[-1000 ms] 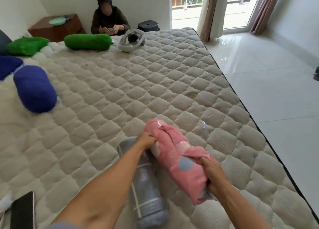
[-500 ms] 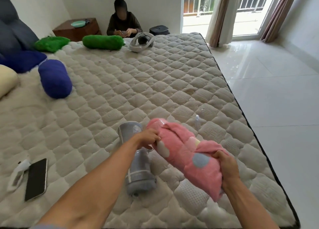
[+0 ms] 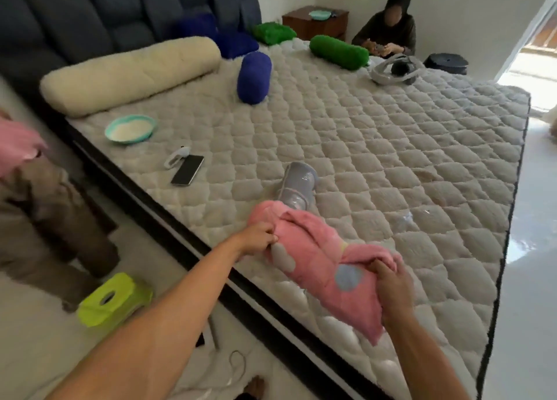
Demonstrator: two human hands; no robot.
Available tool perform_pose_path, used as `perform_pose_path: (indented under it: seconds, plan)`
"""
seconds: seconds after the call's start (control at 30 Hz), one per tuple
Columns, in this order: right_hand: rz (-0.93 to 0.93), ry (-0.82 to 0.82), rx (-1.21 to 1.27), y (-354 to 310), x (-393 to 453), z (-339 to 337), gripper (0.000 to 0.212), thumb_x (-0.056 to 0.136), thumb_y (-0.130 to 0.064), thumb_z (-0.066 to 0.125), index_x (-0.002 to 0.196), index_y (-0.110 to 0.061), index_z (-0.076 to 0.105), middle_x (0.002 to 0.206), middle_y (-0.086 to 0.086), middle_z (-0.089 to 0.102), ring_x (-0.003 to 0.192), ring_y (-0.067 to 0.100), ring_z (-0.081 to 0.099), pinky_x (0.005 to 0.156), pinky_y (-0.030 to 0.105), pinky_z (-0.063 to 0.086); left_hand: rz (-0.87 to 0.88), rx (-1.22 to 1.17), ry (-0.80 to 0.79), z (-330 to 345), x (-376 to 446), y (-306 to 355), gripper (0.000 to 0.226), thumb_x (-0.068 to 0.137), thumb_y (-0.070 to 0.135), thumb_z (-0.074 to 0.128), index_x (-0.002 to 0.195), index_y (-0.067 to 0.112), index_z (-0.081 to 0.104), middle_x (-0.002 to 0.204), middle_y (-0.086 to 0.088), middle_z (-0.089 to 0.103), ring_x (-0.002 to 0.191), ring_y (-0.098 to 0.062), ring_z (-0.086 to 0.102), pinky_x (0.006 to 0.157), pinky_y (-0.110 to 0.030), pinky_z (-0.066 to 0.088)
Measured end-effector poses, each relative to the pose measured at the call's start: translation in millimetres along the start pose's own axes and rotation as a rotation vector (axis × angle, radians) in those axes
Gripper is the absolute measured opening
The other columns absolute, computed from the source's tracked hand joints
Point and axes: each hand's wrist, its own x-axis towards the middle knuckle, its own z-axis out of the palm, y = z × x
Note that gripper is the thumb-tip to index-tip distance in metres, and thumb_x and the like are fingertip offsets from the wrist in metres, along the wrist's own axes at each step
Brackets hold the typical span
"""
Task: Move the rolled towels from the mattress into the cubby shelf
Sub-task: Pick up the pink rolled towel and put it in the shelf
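Observation:
A pink rolled towel [image 3: 316, 258] with grey dots hangs above the near edge of the quilted mattress [image 3: 391, 158]. My left hand [image 3: 256, 238] grips its far end and my right hand [image 3: 390, 282] grips its near end. A grey rolled towel [image 3: 297, 185] lies on the mattress just beyond the pink one. Further back lie a blue roll [image 3: 253, 77], a green roll [image 3: 339, 51] and a second green one [image 3: 272, 32]. No cubby shelf is in view.
A long cream bolster [image 3: 129, 74], a bowl [image 3: 130, 128], a phone [image 3: 187, 170] and a headset [image 3: 398, 68] lie on the mattress. Another person [image 3: 45, 206] stands at left by a lime stool [image 3: 114, 298]. A seated person [image 3: 388, 29] is at the far corner.
The pink towel has been lifted off the mattress and carried left toward the bed's edge. My view has swung left, bringing the headboard, bolster, bowl and stool into sight.

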Motion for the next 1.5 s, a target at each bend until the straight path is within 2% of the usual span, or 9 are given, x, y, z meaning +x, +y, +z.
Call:
perform_pose_path:
  seconds: [0.1, 0.23, 0.6, 0.7, 0.77, 0.93, 1.0, 1.33, 1.5]
  plan:
    - [-0.065, -0.163, -0.046, 1.5, -19.4, 27.2, 0.011, 0.078, -0.007, 0.063, 0.087, -0.012, 0.063, 0.094, 0.013, 0.065, 0.087, 0.026, 0.062, 0.072, 0.036, 0.050, -0.072, -0.096, 0.139, -15.1, -49.7, -39.5, 0.012, 0.093, 0.010, 0.049, 0.082, 0.012, 0.053, 0.086, -0.006, 0.051, 0.080, -0.017, 0.047, 0.070, -0.028, 0.038]
    - [-0.140, -0.424, -0.175, 13.0, -56.7, 76.2, 0.012, 0.083, -0.013, 0.062, 0.094, -0.007, 0.061, 0.092, 0.010, 0.064, 0.088, 0.026, 0.064, 0.070, 0.034, 0.049, -0.179, -0.188, 0.353, -32.4, -122.8, -104.7, 0.030, 0.094, 0.010, 0.047, 0.065, 0.020, 0.045, 0.074, 0.001, 0.047, 0.071, -0.013, 0.043, 0.054, -0.024, 0.032]
    - [-0.392, -1.153, -0.627, 93.4, -292.0, 248.8, 0.020, 0.088, -0.022, 0.064, 0.101, -0.008, 0.063, 0.088, 0.008, 0.062, 0.087, 0.030, 0.062, 0.072, 0.039, 0.049, -0.568, -0.618, 1.051, -11.9, -419.6, -322.8, 0.034, 0.093, 0.008, 0.045, 0.061, 0.019, 0.036, 0.070, 0.002, 0.042, 0.077, -0.017, 0.042, 0.061, -0.030, 0.031]
    - [-0.389, -1.324, -0.654, 120.8, -372.3, 277.4, 0.020, 0.087, -0.021, 0.066, 0.103, -0.009, 0.066, 0.094, 0.015, 0.065, 0.089, 0.032, 0.062, 0.078, 0.041, 0.050, -0.743, -0.752, 1.220, 2.8, -490.2, -362.7, 0.020, 0.094, 0.012, 0.041, 0.097, 0.005, 0.059, 0.105, -0.015, 0.060, 0.103, -0.029, 0.057, 0.080, -0.037, 0.047]
    - [-0.377, -1.479, -0.657, 137.8, -425.0, 293.9, 0.018, 0.086, -0.014, 0.066, 0.102, -0.008, 0.067, 0.095, 0.015, 0.067, 0.089, 0.030, 0.062, 0.076, 0.037, 0.048, -0.874, -0.865, 1.369, 14.9, -532.7, -387.9, 0.037, 0.095, 0.014, 0.037, 0.129, 0.006, 0.051, 0.132, -0.018, 0.053, 0.119, -0.035, 0.053, 0.097, -0.044, 0.047]
    - [-0.318, -1.755, -0.643, 167.4, -520.1, 327.9, 0.015, 0.083, -0.005, 0.067, 0.098, -0.008, 0.067, 0.091, 0.011, 0.068, 0.087, 0.026, 0.062, 0.069, 0.029, 0.047, -1.073, -0.981, 1.714, 31.1, -600.2, -427.7, 0.039, 0.097, 0.010, 0.034, 0.133, 0.009, 0.048, 0.128, -0.017, 0.054, 0.099, -0.031, 0.055, 0.077, -0.040, 0.052]
    - [-0.249, -1.879, -0.649, 178.7, -559.3, 347.9, 0.016, 0.084, -0.004, 0.065, 0.098, -0.012, 0.066, 0.092, 0.007, 0.069, 0.087, 0.021, 0.064, 0.069, 0.029, 0.049, -1.163, -1.033, 1.866, 30.2, -624.5, -447.3, 0.037, 0.096, 0.011, 0.033, 0.130, 0.010, 0.050, 0.126, -0.020, 0.056, 0.103, -0.037, 0.058, 0.083, -0.046, 0.055]
    - [-0.052, -2.144, -0.705, 214.8, -698.9, 409.5, 0.017, 0.086, -0.011, 0.064, 0.098, -0.023, 0.063, 0.103, 0.010, 0.070, 0.099, 0.028, 0.068, 0.090, 0.052, 0.054, -1.328, -1.049, 2.088, 2.7, -737.9, -529.4, 0.029, 0.096, 0.012, 0.039, 0.116, 0.000, 0.056, 0.122, -0.022, 0.059, 0.110, -0.036, 0.057, 0.085, -0.039, 0.048]
    - [0.004, -2.140, -0.692, 253.5, -780.2, 430.4, 0.021, 0.089, -0.008, 0.061, 0.100, -0.026, 0.059, 0.105, 0.009, 0.068, 0.097, 0.025, 0.066, 0.089, 0.044, 0.055, -1.379, -0.988, 2.100, -13.5, -800.5, -597.0, 0.034, 0.095, 0.010, 0.039, 0.123, 0.000, 0.055, 0.125, -0.025, 0.059, 0.112, -0.037, 0.057, 0.096, -0.043, 0.049]
